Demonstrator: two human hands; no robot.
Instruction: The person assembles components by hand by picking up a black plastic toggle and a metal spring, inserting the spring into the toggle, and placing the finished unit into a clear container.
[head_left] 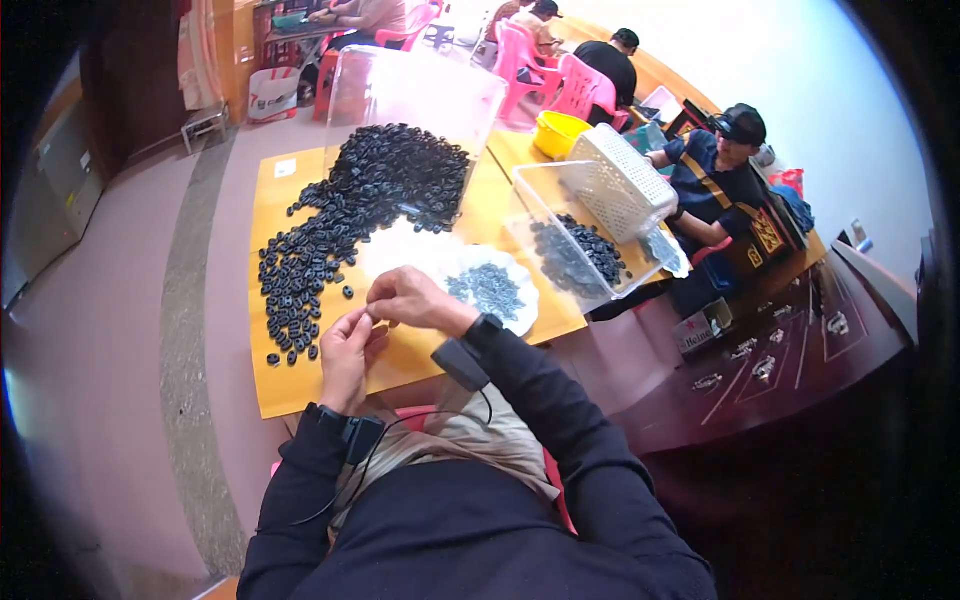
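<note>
Over the near part of the yellow table [430, 360], my two hands meet at the fingertips. My left hand [345, 358] is closed in a pinch, and my right hand [412, 298] pinches against it from the right. Whatever sits between the fingers is too small to make out. Left of and beyond them spread many small black oval pieces with holes [290, 290], spilling from a clear plastic bin [420, 85] lying on its side. Beside my right hand, a white scalloped plate [522, 318] holds a heap of small grey metal parts [485, 290].
At the right of the table stands a second clear bin [545, 200] with black pieces, next to a white perforated basket [625, 180] and a yellow basin [560, 133]. A person in a dark cap [715, 180] sits there. Pink chairs [585, 90] and other people are farther back.
</note>
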